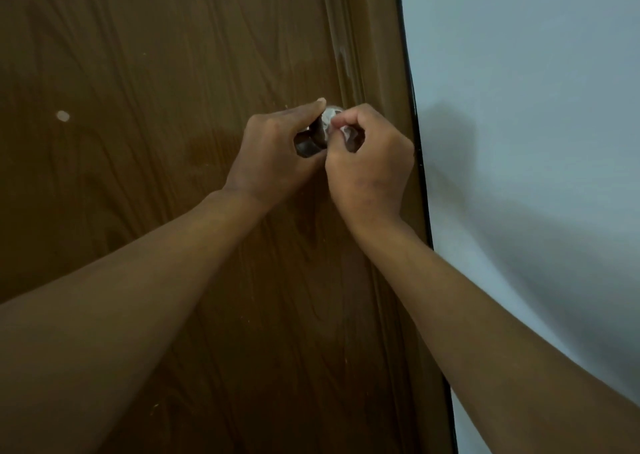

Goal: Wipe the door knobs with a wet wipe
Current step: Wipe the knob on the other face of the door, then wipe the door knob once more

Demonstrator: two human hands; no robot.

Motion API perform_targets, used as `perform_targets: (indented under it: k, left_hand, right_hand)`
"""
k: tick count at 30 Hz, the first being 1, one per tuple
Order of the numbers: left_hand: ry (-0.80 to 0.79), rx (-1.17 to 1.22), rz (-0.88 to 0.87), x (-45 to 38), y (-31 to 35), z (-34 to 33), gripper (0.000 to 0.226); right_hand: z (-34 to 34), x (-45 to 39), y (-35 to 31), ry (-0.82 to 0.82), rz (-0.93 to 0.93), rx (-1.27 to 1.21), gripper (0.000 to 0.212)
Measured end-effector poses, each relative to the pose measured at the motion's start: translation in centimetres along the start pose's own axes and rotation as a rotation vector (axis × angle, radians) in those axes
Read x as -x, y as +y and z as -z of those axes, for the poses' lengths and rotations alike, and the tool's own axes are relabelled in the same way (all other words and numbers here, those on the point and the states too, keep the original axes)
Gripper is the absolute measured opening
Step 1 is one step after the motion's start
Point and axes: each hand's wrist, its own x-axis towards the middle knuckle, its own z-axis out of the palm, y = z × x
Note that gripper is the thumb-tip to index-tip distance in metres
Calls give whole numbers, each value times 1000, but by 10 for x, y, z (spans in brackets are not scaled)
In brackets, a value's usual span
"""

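Note:
A brown wooden door (156,107) fills the left and middle of the head view. Its metal door knob (313,138) sits near the door's right edge, mostly covered by both hands. My left hand (273,155) is wrapped around the knob from the left, with the index finger stretched over its top. My right hand (372,162) is closed on a white wet wipe (334,121), pressing it against the knob's right side. Only small crumpled bits of the wipe show between the fingers.
The brown door frame (381,55) with a dark edge strip runs down just right of the knob. A pale wall (536,124) lies beyond it. A small light spot (63,116) marks the door at the left.

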Motion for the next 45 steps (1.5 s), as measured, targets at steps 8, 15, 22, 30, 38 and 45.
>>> perform_targets:
  k: [8, 15, 22, 30, 38, 45]
  left_hand:
    - [-4, 34, 1, -1, 4, 1, 56]
    - [-12, 6, 38, 0, 5, 0, 56]
    - [9, 26, 49, 3, 8, -4, 51]
    - [-119, 13, 64, -3, -5, 1, 57]
    - [-358, 57, 195, -28, 0, 40, 63]
    - [-537, 102, 306, -61, 14, 71, 51]
  right_hand:
    - [0, -6, -1, 10, 18, 52, 6]
    - [-2, -1, 3, 17, -31, -7, 8]
    - [-1, -7, 1, -4, -28, -17, 8]
    - [10, -16, -2, -92, -78, -122, 9]
    - [20, -49, -32, -153, -164, 16, 15]
    - [35, -79, -69, -305, -337, 194, 21]
